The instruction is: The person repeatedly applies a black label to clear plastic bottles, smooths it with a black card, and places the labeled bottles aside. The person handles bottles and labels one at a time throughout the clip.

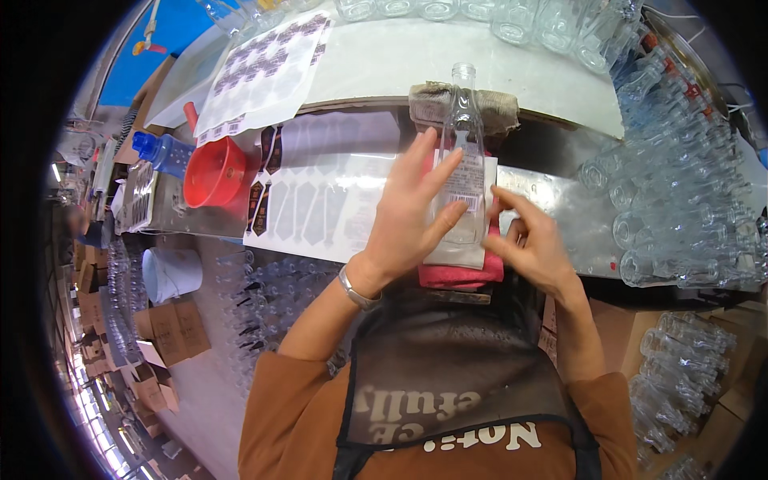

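Observation:
A clear glass bottle (464, 120) lies on its back in front of me, neck pointing away. It bears a label (461, 182) with dark print and a barcode. Under its neck is a greyish folded cloth (498, 108); beneath its body are a white pad (474, 258) and a pink cloth (456, 277). My left hand (408, 206) is open, fingers spread over the bottle's left side and the label's edge. On the right, by the bottle's lower end, my right hand (534, 244) has thumb and forefinger apart; whether it touches the glass is unclear.
A sheet of stickers (308, 200) lies to the left, with gold-and-black labels at its edge. Beyond are a red cup (214, 174), a blue spray bottle (164, 152) and another label sheet (260, 72). Many glass bottles (672, 216) crowd the right side. A white bucket (172, 272) stands lower left.

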A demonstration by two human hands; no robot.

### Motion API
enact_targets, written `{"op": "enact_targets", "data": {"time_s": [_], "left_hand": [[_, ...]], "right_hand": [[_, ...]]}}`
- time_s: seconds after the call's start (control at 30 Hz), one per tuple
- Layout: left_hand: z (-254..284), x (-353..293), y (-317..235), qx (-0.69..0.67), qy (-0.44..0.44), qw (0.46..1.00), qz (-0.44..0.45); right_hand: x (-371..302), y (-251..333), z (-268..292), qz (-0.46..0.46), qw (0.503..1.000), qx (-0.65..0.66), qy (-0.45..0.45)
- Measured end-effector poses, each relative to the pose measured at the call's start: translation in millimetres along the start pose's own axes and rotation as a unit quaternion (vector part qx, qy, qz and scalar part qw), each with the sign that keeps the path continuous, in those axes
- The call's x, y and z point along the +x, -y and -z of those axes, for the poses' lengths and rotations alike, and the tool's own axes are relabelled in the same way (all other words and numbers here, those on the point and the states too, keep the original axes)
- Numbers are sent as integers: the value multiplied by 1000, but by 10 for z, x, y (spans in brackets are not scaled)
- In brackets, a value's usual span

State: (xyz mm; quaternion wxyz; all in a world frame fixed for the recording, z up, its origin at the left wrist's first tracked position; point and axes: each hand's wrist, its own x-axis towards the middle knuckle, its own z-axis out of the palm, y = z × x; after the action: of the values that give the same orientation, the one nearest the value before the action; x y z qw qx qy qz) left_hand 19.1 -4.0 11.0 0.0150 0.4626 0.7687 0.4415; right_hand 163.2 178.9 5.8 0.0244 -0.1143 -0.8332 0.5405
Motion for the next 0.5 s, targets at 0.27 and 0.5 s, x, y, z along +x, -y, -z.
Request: {"op": "enact_targets", "data": {"time_s": [0.27, 0.5], "left_hand": [[-53, 71, 91, -48, 2, 999, -11], [-49, 52, 130, -56, 0, 998, -9]], "right_hand": [[431, 86, -96, -19, 989, 122, -77], [438, 101, -143, -19, 991, 104, -86]]}}
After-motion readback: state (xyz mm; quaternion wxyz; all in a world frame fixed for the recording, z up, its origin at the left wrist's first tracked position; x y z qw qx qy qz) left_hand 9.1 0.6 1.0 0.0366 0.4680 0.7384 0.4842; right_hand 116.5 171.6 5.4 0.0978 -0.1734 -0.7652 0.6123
